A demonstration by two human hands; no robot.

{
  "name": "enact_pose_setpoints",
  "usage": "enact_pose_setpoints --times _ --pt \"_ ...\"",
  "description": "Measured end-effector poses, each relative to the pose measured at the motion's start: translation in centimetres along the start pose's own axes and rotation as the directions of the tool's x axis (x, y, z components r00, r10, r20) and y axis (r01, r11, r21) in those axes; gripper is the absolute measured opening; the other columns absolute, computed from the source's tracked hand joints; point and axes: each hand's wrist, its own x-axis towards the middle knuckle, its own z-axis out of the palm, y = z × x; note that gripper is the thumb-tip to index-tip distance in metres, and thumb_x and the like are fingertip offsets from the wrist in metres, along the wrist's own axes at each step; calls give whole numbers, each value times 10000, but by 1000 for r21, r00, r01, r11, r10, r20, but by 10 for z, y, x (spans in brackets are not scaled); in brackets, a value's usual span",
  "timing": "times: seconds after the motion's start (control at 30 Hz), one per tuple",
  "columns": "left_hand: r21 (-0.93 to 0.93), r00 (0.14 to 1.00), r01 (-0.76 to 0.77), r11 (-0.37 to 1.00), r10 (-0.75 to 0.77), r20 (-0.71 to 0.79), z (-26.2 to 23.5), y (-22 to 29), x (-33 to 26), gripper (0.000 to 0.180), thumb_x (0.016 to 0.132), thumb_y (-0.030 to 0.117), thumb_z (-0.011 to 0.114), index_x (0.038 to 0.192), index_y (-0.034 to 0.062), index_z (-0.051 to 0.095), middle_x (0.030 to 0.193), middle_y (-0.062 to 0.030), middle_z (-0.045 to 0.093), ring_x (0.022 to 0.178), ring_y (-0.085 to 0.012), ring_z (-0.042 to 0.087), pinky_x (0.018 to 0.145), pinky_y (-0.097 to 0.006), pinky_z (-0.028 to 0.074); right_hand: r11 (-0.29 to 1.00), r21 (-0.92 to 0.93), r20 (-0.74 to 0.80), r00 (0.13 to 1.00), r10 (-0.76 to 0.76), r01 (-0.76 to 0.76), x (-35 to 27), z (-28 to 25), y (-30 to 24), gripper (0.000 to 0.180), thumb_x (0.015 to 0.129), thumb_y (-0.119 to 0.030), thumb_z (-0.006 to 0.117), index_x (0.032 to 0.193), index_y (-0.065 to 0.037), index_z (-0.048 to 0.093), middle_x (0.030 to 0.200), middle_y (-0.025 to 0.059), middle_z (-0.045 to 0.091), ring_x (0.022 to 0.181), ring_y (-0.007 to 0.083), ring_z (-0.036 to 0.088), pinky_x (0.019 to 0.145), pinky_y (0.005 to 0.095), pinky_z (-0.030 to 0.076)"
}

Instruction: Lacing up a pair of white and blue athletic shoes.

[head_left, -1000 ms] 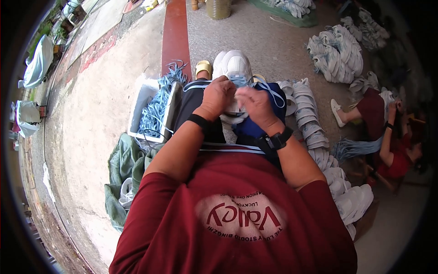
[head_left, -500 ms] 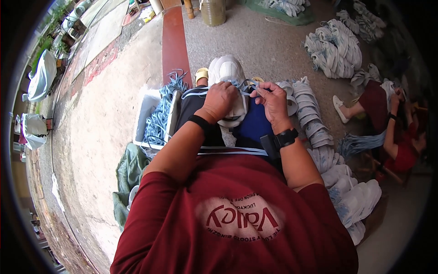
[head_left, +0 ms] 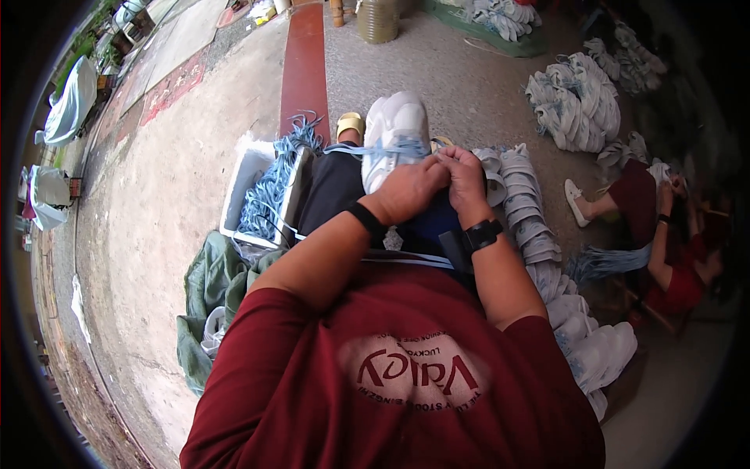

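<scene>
Centrally, just above mid-frame, both hands meet over a white shoe (head_left: 394, 137) on the lap: the left hand (head_left: 408, 191) and right hand (head_left: 462, 173) have fingers pinched narrow on a pale blue lace (head_left: 375, 148). Left of them, a white box (head_left: 244, 184) holds more blue laces.

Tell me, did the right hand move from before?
Yes. The right hand slid left across the white shoe on the lap, and now touches the left hand.
</scene>
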Motion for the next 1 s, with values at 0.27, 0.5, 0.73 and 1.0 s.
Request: enact_pose_setpoints --times 0.27,0.5,0.73,1.0 --pt "-166 944 167 972 -206 -258 17 -32 -14 116 807 81 550 874 35 467 794 -137 519 677 -322 556 577 -375 462 975 -194 97 991 -92 109 3 10 6 48 818 -31 554 783 -28 586 651 6 559 554 59 501 509 187 383" --pt "-806 860 346 481 -505 68 0 -18 -14 127 912 150 501 857 40 469 694 7 497 647 -78 479 572 -230 409 956 -266 110 989 -94 121 7 18 7 50 812 -24 551 789 -12 593 663 -5 555 589 50 494 540 193 392" --pt "-490 883 -189 851 366 295 -22 76 -1 87 753 49 543 838 34 528 739 -106 550 692 -300 581 602 -367 470 867 -482 201 979 -35 130 14 18 4 49 783 -27 596 811 14 603 648 12 568 603 74 514 578 218 426" --pt "-799 941 161 580 153 301 -76 62 -33 130 880 113 518 805 9 496 632 -42 484 538 -168 485 497 -284 386 56 -859 468 826 -314 508 -15 36 -4 41 710 -60 567 718 -20 561 771 145 534 751 324 559 649 418 452"
